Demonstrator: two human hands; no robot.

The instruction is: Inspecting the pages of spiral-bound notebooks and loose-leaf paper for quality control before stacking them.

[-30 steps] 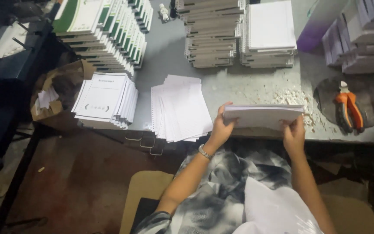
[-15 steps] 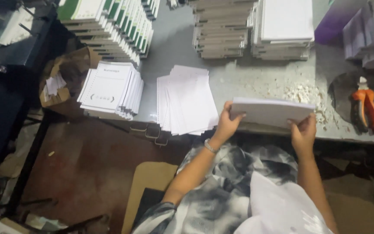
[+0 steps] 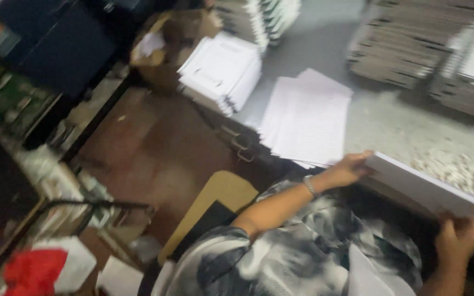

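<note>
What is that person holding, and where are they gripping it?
A thick white stack of paper, held by its two ends: left hand at one end, right hand under the other.

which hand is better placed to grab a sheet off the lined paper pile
Left, probably. The left hand grips the near end of the stack right beside the lined paper pile; the right hand holds the far end, farther off.

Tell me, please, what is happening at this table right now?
A person holds a thick stack of white sheets at the edge of the grey table, the left hand at one end and the right hand under the other. A fanned pile of lined sheets and a stack of white booklets lie beside it.
</note>
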